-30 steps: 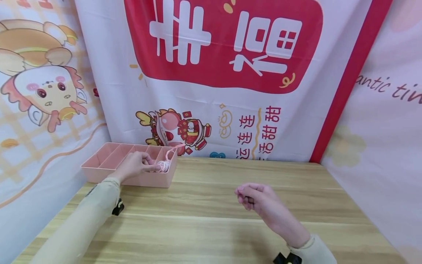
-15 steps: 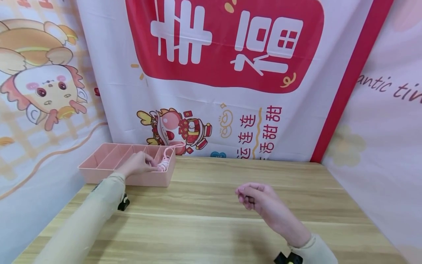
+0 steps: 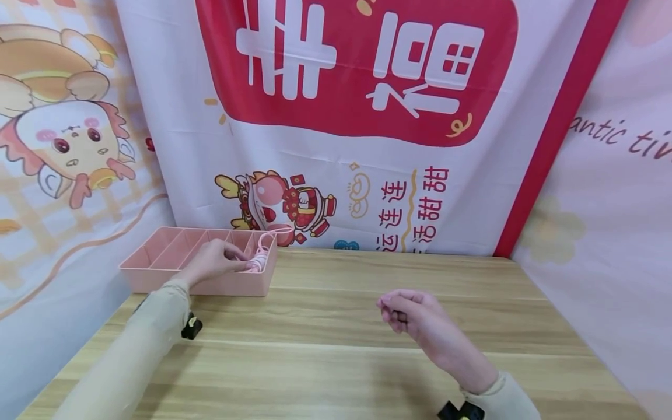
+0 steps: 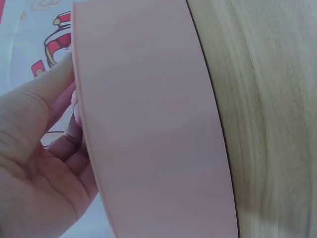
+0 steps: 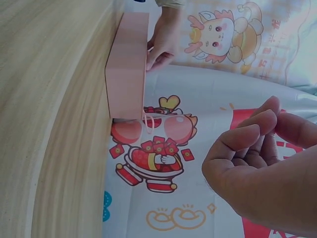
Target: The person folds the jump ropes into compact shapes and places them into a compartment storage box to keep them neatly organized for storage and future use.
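Observation:
A pale pink storage box (image 3: 231, 284) with several compartments stands at the back left of the table. In its rightmost compartment sits a wound pink-and-white cable (image 3: 259, 261), one loop sticking up over the back rim. My left hand (image 3: 212, 261) reaches over the front wall and pinches the coil between thumb and fingers. The left wrist view shows that hand (image 4: 39, 148) at the rim, its fingertips hidden behind the box wall (image 4: 148, 119). Above the table's middle right, my right hand (image 3: 420, 318) hangs loosely curled and holds nothing.
The wooden table (image 3: 325, 373) meets a printed white-and-red cloth (image 3: 472, 198) behind the box. Another printed cloth (image 3: 79, 151) rises close by the box's left end, and a pale one (image 3: 593, 192) borders the table on the right.
The box has slid slightly left along the table, with the cable inside it. My left hand stays at the coil, shifting a little. The right hand has barely moved.

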A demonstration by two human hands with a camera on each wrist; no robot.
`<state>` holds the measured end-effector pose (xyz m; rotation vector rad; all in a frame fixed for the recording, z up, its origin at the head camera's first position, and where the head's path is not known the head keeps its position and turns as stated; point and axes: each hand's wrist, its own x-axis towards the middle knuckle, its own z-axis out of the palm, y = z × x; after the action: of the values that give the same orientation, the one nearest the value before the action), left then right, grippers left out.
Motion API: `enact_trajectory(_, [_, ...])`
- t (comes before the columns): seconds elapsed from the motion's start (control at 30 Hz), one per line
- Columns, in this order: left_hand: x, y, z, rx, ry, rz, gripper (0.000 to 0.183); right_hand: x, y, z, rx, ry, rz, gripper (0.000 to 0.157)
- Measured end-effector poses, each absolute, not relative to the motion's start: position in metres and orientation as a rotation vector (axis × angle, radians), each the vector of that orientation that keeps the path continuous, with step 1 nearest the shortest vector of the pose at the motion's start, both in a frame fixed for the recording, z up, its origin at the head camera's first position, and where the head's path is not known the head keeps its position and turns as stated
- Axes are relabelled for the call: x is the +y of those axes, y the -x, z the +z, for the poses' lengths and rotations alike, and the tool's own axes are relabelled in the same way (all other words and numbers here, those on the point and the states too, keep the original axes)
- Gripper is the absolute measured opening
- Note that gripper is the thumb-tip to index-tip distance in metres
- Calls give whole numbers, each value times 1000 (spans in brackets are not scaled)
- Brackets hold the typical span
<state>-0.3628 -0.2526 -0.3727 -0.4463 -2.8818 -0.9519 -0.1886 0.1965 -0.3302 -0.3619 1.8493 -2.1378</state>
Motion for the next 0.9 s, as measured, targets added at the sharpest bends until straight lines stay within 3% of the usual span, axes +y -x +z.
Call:
enact_trajectory(0.17, [-251, 353, -372, -2804, 488, -957, 23, 198, 189, -331, 1844, 344, -2143, 15])
enact_trajectory(0.43, [-247, 323, -371, -2638, 486, -880, 29, 192, 196, -335, 1823, 388, -2114, 18])
enact_trajectory(0.9, [-202, 262, -374, -2509, 712, -847, 11, 196, 203, -344, 1963, 242, -2112, 20])
